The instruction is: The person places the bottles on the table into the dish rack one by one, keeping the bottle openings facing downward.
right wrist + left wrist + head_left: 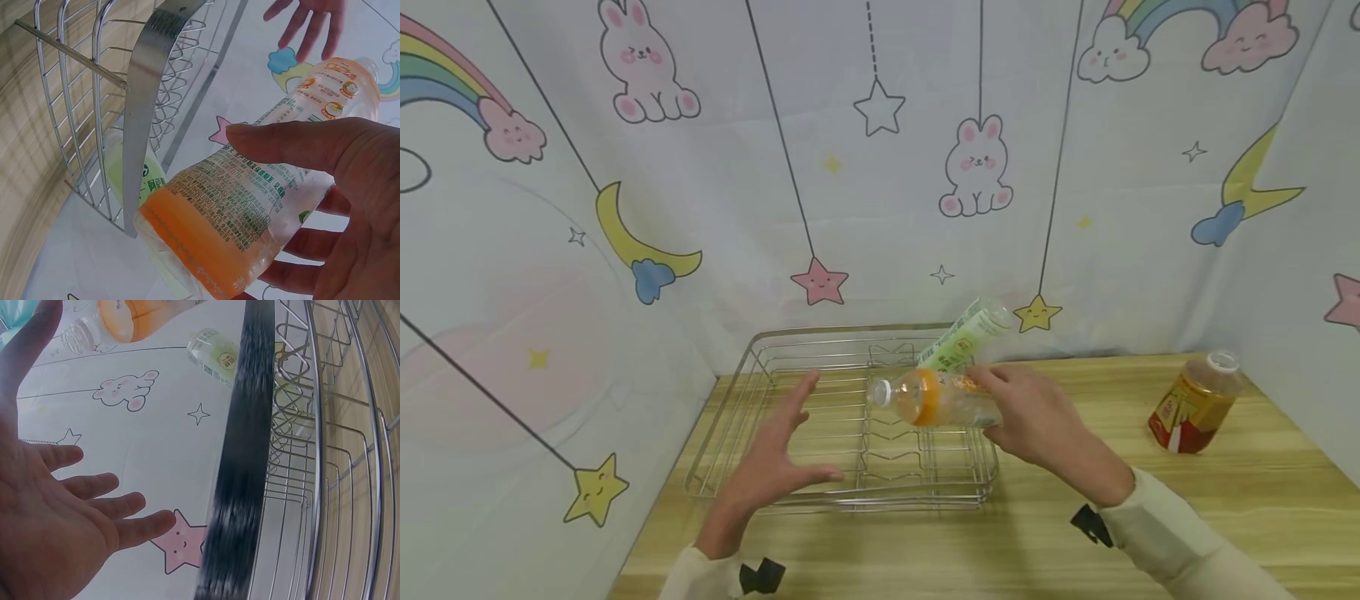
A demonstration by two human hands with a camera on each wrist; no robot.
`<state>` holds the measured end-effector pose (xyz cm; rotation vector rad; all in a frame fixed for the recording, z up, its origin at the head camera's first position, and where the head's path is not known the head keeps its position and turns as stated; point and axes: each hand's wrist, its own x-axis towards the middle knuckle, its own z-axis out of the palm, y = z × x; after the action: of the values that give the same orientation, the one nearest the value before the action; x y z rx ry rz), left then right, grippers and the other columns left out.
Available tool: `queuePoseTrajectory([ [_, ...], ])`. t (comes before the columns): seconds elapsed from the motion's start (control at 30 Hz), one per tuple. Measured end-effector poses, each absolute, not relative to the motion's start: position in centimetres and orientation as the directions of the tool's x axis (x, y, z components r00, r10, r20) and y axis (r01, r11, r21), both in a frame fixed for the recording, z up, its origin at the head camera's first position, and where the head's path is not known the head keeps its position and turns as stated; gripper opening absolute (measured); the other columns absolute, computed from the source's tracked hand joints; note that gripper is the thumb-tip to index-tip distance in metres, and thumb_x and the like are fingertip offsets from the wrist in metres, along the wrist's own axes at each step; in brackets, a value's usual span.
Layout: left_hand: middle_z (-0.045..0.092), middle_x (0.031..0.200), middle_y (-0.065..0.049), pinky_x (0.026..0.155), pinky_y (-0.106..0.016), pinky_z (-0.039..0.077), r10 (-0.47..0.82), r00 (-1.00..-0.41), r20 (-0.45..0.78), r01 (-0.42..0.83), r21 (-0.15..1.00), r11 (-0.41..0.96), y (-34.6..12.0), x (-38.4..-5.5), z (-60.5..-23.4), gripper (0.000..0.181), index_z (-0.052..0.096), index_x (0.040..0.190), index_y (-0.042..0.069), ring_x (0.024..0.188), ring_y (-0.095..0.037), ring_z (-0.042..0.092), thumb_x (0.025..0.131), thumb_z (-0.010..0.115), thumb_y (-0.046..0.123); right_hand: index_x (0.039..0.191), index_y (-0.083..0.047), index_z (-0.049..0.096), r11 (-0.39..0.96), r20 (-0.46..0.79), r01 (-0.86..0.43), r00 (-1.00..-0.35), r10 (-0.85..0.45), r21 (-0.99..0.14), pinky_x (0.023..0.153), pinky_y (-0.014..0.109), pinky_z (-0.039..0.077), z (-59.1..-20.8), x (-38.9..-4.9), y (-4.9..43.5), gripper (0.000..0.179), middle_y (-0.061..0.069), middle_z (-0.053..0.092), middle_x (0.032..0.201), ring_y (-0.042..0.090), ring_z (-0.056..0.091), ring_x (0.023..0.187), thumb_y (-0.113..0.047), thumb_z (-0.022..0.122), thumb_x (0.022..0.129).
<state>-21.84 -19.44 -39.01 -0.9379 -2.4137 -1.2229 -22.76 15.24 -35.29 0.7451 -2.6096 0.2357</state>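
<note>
A clear plastic bottle with an orange-banded label [930, 397] lies sideways in the air above a wire rack, its neck pointing left. My right hand [1037, 412] grips it near its base; in the right wrist view the thumb lies across the label [231, 194]. My left hand [775, 458] is over the rack's left part, fingers spread, holding nothing, apart from the bottle's neck. The metal wire dish rack [820, 502] stands on the table. A green-labelled bottle [958, 342] leans tilted at the rack's back right, its lower part hidden behind the orange-banded bottle.
On the wood-grain table [1075, 533], a bottle with a red and yellow label [1195, 404] stands at the right, uncapped or with a pale top. A white cloth printed with rabbits and stars [887, 217] hangs behind and along both sides.
</note>
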Motion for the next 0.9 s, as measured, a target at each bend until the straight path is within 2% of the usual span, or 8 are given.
queuePoseTrajectory([
  [0.07,0.025,0.161,-0.010,0.102,-0.059,0.041,0.430,-0.751,0.502,0.658,0.626,0.419,-19.2,-21.9,-39.0,0.117,0.019,0.159,0.018,0.141,-0.038,0.032,0.070,0.083,0.058,0.125,-0.015,0.061,0.841,0.436,-0.540,-0.766,-0.472,-0.039,0.063,0.043,0.057,-35.4,-22.8,15.0,0.071,0.011,0.069,0.113,0.032,0.066,0.097,-0.016,0.092,0.061],
  [0.2,0.024,0.161,-0.010,0.103,-0.058,0.041,0.437,-0.749,0.498,0.658,0.641,0.396,-18.7,-21.9,-39.1,0.118,0.019,0.159,0.018,0.142,-0.036,0.031,0.069,0.089,0.046,0.124,-0.015,0.061,0.835,0.442,-0.550,-0.753,-0.488,-0.014,0.067,0.047,0.058,-35.6,-22.8,14.7,0.070,0.011,0.069,0.112,0.034,0.065,0.101,-0.014,0.092,0.061],
  [0.47,0.026,0.161,-0.007,0.102,-0.054,0.043,0.427,-0.753,0.500,0.646,0.686,0.336,-17.4,-21.9,-39.0,0.115,0.022,0.159,0.020,0.141,-0.036,0.033,0.068,0.090,0.042,0.119,-0.016,0.059,0.833,0.441,-0.547,-0.730,-0.522,0.080,0.066,0.048,0.057,-35.6,-22.6,13.3,0.065,0.007,0.068,0.108,0.033,0.065,0.099,-0.017,0.091,0.063],
  [0.67,0.027,0.160,-0.006,0.098,-0.051,0.048,0.415,-0.751,0.514,0.649,0.692,0.316,-16.4,-21.8,-39.1,0.120,0.024,0.158,0.019,0.139,-0.037,0.037,0.061,0.095,0.016,0.119,-0.017,0.057,0.824,0.419,-0.556,-0.725,-0.546,0.111,0.067,0.049,0.055,-35.9,-22.5,12.2,0.065,0.006,0.066,0.110,0.032,0.064,0.099,-0.017,0.091,0.063],
  [0.9,0.037,0.156,-0.008,0.091,-0.054,0.052,0.381,-0.750,0.541,0.658,0.673,0.339,-16.0,-21.6,-39.3,0.114,0.029,0.157,0.017,0.134,-0.038,0.044,0.063,0.093,0.009,0.117,-0.017,0.057,0.810,0.454,-0.567,-0.688,-0.566,0.149,0.064,0.048,0.056,-36.2,-22.5,11.5,0.064,0.007,0.066,0.107,0.032,0.065,0.097,-0.013,0.090,0.062],
])
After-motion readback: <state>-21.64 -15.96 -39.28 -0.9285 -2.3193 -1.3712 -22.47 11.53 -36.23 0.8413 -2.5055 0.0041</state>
